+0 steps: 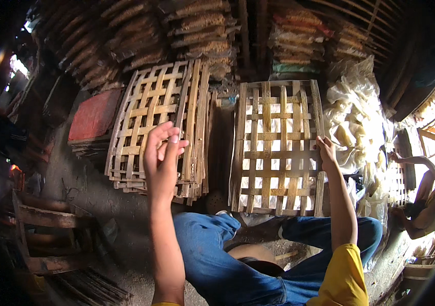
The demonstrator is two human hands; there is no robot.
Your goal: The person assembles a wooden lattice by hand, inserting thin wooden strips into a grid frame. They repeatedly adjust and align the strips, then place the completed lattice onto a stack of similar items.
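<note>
My right hand [326, 153] grips the right edge of a woven bamboo lattice rack [267, 144] in front of my knees. Something white shows through the gaps of that rack; the weave hides most of it. My left hand [161, 163] is raised in front of a stack of similar bamboo racks [151, 109] on the left. Its fingers are partly bent and apart, and I see nothing held in them. Whether it touches the stack I cannot tell.
A heap of crumpled pale cloth or plastic [353, 120] lies right of the rack. Filled clear bags [202, 30] are piled at the back. A red-topped stack [94, 115] stands far left, a wooden frame [54, 219] nearer. Another person [427, 204] sits at the right.
</note>
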